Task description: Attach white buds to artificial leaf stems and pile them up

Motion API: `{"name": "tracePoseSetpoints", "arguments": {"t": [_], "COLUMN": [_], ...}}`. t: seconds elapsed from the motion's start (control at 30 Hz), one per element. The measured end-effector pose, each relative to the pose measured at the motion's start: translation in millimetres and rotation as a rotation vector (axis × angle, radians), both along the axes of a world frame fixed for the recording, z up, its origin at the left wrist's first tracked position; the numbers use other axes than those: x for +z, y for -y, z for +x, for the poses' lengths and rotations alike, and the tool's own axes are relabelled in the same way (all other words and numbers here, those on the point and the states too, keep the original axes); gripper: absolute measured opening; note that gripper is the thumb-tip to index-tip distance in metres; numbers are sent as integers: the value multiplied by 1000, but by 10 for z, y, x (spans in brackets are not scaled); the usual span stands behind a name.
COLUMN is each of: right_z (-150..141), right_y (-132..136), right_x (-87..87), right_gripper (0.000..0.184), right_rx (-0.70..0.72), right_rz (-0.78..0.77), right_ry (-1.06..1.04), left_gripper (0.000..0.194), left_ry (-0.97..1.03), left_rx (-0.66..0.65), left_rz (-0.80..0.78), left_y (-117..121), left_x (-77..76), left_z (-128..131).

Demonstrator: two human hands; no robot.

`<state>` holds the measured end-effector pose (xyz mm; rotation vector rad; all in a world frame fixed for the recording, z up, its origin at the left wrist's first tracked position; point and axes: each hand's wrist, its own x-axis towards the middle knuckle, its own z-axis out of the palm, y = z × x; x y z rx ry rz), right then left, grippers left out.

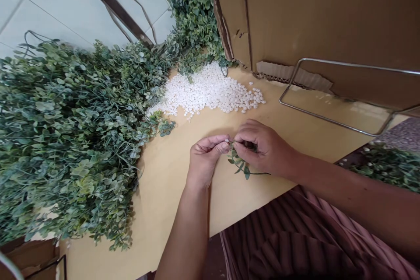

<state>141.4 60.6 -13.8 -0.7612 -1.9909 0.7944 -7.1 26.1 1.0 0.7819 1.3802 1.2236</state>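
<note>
My left hand (207, 157) pinches a tiny white piece between thumb and forefinger, over the tan tabletop (173, 183). My right hand (257, 144) is closed round a sprig of artificial leaves (241, 164), whose thin stem trails out below the palm. The fingertips of both hands meet, and the white piece sits at the end of the sprig; whether it is joined to it I cannot tell. Beyond the hands lies a heap of small white pieces (210, 89). A small loose sprig (164, 124) rests left of the heap.
A large pile of artificial greenery (82, 127) covers the left side, with more greenery (193, 4) behind. A cardboard box (315, 17) stands at the back right, beside a bent metal wire frame (328, 116). A dark flat bar (123, 15) with a cord leans behind the pile.
</note>
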Motion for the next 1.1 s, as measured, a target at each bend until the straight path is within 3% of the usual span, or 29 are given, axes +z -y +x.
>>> {"name": "tracePoseSetpoints", "arguments": {"t": [1.1], "right_z": [12], "right_y": [-3], "right_x": [-31], "right_gripper": [20], "right_rx": [-40], "right_rz": [-102], "right_ry": [23], "left_gripper": [23], "left_ry": [-104], "left_rx": [-21], "left_rz": [3], "left_y": [-7], "left_x": [-2], "left_z": [49]}}
